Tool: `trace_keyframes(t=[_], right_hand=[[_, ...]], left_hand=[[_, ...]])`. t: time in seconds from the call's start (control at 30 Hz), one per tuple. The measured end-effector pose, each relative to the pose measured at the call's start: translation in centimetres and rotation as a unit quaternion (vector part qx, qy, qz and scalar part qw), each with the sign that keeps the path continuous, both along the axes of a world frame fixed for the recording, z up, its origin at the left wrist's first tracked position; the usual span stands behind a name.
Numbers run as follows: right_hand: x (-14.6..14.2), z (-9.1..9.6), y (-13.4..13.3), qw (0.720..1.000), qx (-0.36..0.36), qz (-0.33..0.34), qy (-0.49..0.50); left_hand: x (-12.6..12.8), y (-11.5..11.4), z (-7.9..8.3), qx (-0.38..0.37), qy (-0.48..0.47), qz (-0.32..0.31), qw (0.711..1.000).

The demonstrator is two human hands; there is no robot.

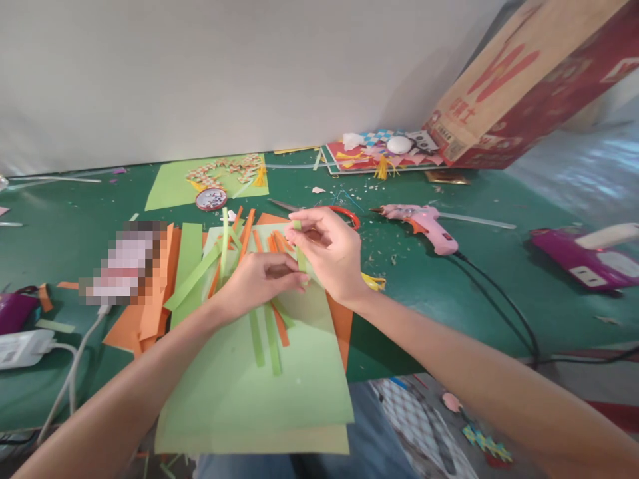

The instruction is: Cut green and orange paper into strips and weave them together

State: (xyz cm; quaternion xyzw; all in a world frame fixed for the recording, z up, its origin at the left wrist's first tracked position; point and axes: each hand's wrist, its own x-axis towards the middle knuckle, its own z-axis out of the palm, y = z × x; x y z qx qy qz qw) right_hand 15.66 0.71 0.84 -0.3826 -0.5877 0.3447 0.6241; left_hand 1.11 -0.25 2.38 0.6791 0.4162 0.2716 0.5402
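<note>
Between my two hands runs a light green paper strip point(301, 258), held upright. My right hand point(333, 249) pinches its upper end between thumb and fingertips. Lower down, the fingers of my left hand point(262, 279) close on the strip's bottom end. Below them lie loose green strips point(272, 339) and orange strips point(247, 233) on a large light green sheet point(259, 406). Orange paper point(341, 326) shows from under the sheet on the right. Part of the scissors is hidden behind my right hand; their red handle point(348, 216) shows past it.
A pink glue gun point(424, 223) with a black cord lies right, near a purple power strip point(584, 259). Left are a blurred phone point(127, 263) on orange paper and a white charger point(24, 349). Behind are a woven paper chain point(214, 174), a small round dish point(210, 198) and a paper bag point(499, 86).
</note>
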Motion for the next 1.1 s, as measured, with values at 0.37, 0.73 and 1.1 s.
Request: trace_keyframes(t=[0.37,0.73,1.1], right_hand=[[1.3,0.6,1.2,0.993,-0.118,0.032,-0.001],[1.3,0.9,1.2,0.953,-0.241,0.184,-0.022],[1.2,0.9,1.5,0.954,-0.262,0.137,0.051]], left_hand=[[-0.4,0.4,0.1,0.068,-0.01,0.089,0.994],[-0.4,0.5,-0.2,0.125,0.01,0.084,0.989],[-0.4,0.5,-0.4,0.091,-0.012,0.08,0.993]])
